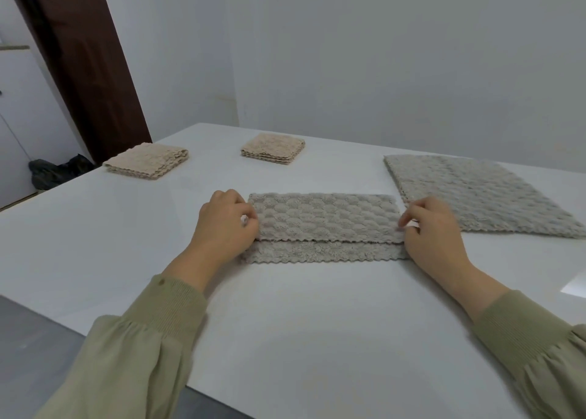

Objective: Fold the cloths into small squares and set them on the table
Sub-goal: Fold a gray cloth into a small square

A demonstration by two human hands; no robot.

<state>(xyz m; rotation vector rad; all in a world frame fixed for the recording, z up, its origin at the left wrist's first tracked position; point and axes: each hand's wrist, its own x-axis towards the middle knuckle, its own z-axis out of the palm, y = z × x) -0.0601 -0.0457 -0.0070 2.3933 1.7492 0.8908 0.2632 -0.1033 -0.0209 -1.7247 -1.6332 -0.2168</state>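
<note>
Grey cloth (323,222), head view: it lies on the white table (317,323) at the centre of the frame, folded once. The upper layer stops short of the near scalloped edge, so a strip of the lower layer shows along the 6 o'clock side.

The left hand (222,228) has curled fingers and pinches the upper layer at its 9 o'clock end. The right hand (434,228) pinches the same layer at its 3 o'clock end. Most of the fingertips of both hands are tucked against the fabric and hard to make out. Two olive sleeves (142,339) cover the forearms, both cut off by the bottom edge.

There are four cloths in all, two grey and two beige:
- The flat grey cloth (482,196) lies spread at 2 o'clock of the grey cloth, just beside the right hand. Its far corner is cut off by the frame's right edge, and I cannot tell whether it is one layer or several.
- One beige folded square (147,161) rests at 10 o'clock, near the table's edge.
- The second beige square (272,148) rests at 11 o'clock, well apart from the first.

Beyond the table at 10 o'clock, a black bag (57,171) sits on the floor, partly hidden, beside a dark brown door frame (82,63).
</note>
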